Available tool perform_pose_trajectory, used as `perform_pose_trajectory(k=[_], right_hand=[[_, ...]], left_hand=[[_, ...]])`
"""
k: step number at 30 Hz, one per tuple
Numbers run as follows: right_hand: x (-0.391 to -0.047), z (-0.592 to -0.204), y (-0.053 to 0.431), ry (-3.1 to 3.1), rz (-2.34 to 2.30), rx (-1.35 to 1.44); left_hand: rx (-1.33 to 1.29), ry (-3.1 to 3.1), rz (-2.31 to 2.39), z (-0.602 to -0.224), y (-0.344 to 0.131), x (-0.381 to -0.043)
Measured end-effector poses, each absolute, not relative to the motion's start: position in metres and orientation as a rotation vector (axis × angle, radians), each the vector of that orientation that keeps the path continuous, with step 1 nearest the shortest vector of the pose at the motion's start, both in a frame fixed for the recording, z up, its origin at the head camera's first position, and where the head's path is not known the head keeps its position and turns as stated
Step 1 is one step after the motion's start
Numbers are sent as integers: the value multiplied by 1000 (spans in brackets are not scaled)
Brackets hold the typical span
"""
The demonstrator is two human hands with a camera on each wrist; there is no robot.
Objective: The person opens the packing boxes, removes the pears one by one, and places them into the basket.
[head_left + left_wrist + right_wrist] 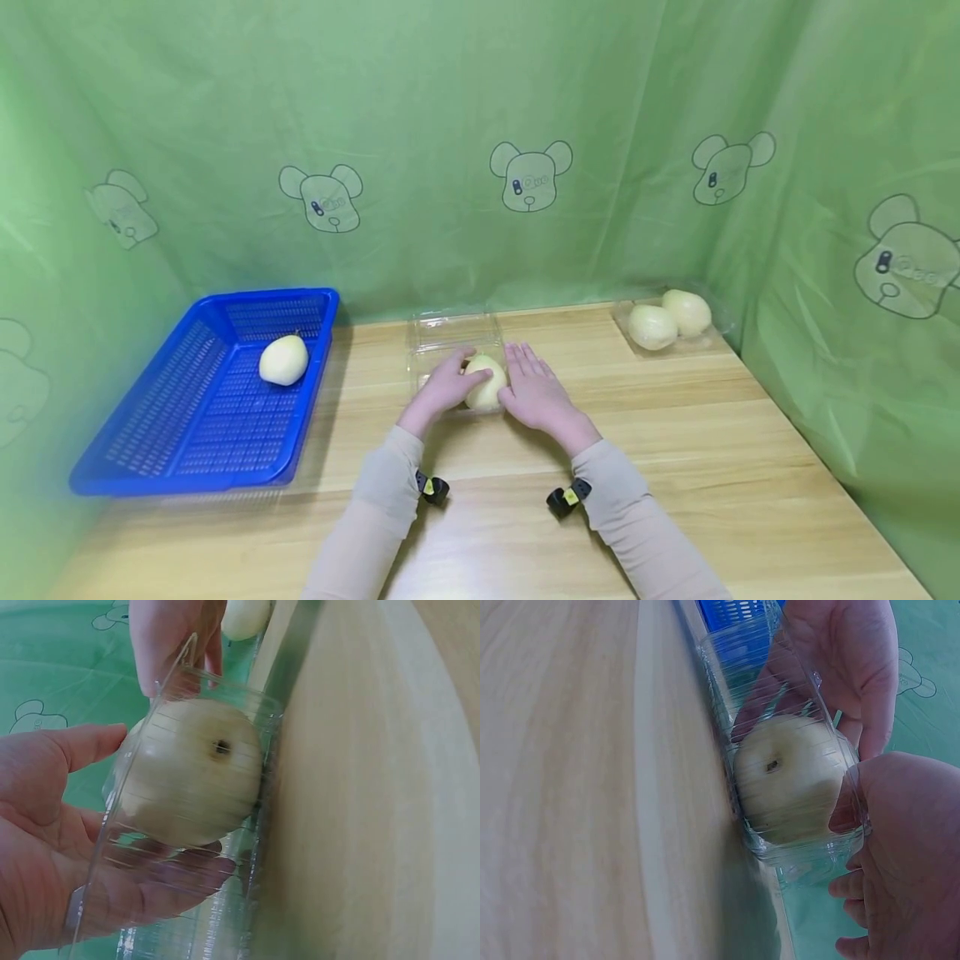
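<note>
Pale pear (487,395) between left hand (447,385), curled round it, and right hand (537,392), fingers straight.

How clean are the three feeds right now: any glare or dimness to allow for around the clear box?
Head view: bright, with a pale glare patch on the table near the bottom edge and glints on the clear box; left wrist view: dimmer, highlights streaking the ribbed plastic over the pear; right wrist view: also dim, with plastic ribs streaking the pear.
</note>
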State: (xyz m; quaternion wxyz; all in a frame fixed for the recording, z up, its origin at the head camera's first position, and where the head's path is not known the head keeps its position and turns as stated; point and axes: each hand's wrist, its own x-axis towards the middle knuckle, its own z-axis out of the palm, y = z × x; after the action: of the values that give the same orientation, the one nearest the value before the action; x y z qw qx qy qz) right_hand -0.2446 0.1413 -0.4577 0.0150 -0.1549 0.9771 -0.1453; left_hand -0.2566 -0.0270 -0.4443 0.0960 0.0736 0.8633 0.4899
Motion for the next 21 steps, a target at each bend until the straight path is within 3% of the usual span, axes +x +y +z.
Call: perform_pose_trajectory(k=[21], right_hand=[[-247,-461,141,3057,-445,-499]], left_hand=[[136,2510,1464,-447,-28,-257]])
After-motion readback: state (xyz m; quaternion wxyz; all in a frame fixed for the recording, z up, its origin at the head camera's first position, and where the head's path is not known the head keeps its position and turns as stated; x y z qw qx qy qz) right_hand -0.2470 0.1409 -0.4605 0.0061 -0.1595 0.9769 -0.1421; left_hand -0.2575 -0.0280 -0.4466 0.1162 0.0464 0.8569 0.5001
